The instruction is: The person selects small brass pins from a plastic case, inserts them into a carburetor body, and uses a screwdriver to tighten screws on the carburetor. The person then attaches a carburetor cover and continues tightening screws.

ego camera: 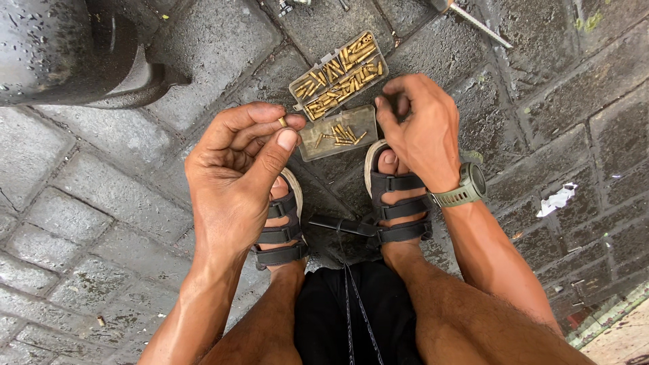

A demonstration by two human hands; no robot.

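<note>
A: Start nearest. What sits at six o'clock?

B: Bare knees and dark shorts, then two feet in strapped sandals (280, 233) planted on wet paving stones (101, 223). The person seems to squat, which would keep both hands low over the parts.

A: And the left hand (236, 176)?

B: Raised, at about nine o'clock from the feet. Thumb and forefinger are pinched together on a small brass piece (282, 122), the other fingers curled loosely. Held up like that, the piece faces the eye, probably for a closer look.

A: The right hand (419, 128)?

B: At about two o'clock from the left, wearing an olive wristwatch (468, 186). Its fingers are bunched and pointed down beside the open clear plastic case (336, 101), but its back is to the camera, so I cannot tell whether they grip anything.

A: The case itself?

B: At twelve o'clock, just past the toes. The far half is packed with small brass parts (341, 74), the near half holds a loose few.

A: Anything unclear?

B: A dark curved object (67, 54) at ten o'clock is cut off. A thin tool (480, 23) at one o'clock runs off frame. A white scrap (556, 200) lies at three.
</note>
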